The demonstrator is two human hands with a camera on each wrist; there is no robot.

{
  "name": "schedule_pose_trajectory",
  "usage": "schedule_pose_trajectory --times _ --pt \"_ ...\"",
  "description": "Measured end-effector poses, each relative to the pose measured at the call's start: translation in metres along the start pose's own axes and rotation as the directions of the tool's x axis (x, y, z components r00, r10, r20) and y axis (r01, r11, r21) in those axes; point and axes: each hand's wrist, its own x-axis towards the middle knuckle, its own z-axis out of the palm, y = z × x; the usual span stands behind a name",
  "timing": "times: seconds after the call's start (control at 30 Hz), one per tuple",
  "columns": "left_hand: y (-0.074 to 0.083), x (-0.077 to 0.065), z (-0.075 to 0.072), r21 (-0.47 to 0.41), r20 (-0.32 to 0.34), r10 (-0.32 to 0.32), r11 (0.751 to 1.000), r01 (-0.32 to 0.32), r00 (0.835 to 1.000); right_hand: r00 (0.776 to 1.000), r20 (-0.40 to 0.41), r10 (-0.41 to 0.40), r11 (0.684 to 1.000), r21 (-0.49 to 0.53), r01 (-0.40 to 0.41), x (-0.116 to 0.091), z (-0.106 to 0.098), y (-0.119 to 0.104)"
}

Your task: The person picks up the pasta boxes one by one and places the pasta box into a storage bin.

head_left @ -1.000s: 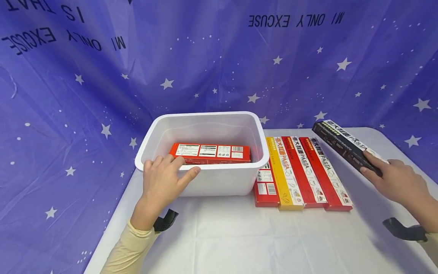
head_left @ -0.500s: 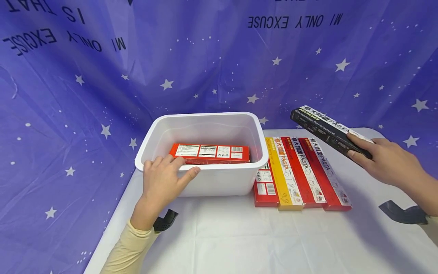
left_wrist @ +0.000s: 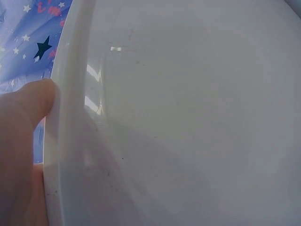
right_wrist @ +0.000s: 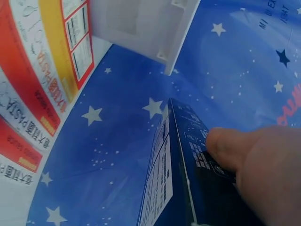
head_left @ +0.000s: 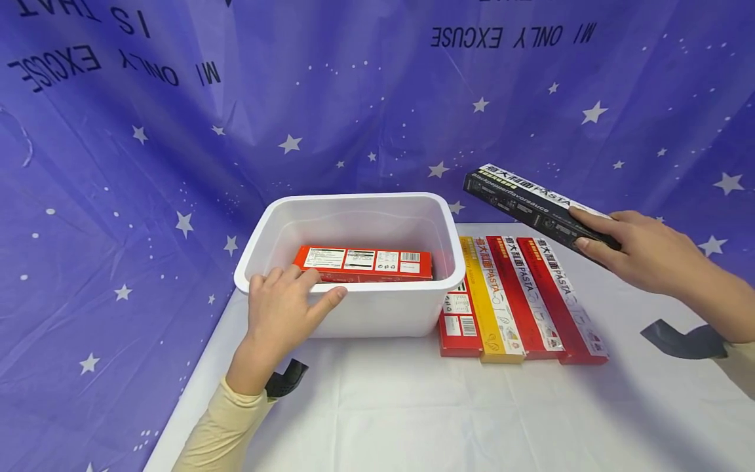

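In the head view my left hand (head_left: 280,311) grips the near rim of a white plastic bin (head_left: 383,311), fingers hooked over the edge and thumb outside. The left wrist view shows mostly the bin's wall (left_wrist: 188,117). Inside the bin lies a red box (head_left: 366,262) with labels facing up. My right hand (head_left: 643,252) holds one end of a black pasta box (head_left: 525,204), marked as black pepper flavor sauce. Tilted, it hangs in the air over the far right of the table. In the right wrist view the thumb (right_wrist: 230,148) presses its side.
Right of the bin, pasta boxes lie side by side on the white table (head_left: 401,406): a red one (head_left: 460,328) with its label side up, a yellow one (head_left: 491,314) and two more red ones (head_left: 525,301). A purple star-print cloth (head_left: 354,98) hangs behind.
My right hand has carried the black pasta box left and upward, over the far ends of the row and nearer the bin. The left hand stays on the rim.
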Motion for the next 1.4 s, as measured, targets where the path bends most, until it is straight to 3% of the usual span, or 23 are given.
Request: schedule_pose_trajectory --times 0.33,0.87,1.4 --pt "0.0 -0.001 0.0 0.0 -0.005 0.0 1.0 0.0 1.0 0.998 0.0 -0.065 0.998 -0.015 0.065 0.016 -0.019 -0.017" --pt "0.001 -0.001 -0.001 0.001 -0.018 0.0 1.0 0.0 1.0 0.982 -0.012 -0.186 0.982 -0.006 0.186 0.048 -0.03 -0.048" --pt "0.0 -0.001 0.001 0.008 -0.019 0.006 1.0 -0.006 1.0 0.924 -0.01 -0.383 0.921 0.067 0.383 0.074 -0.025 -0.096"
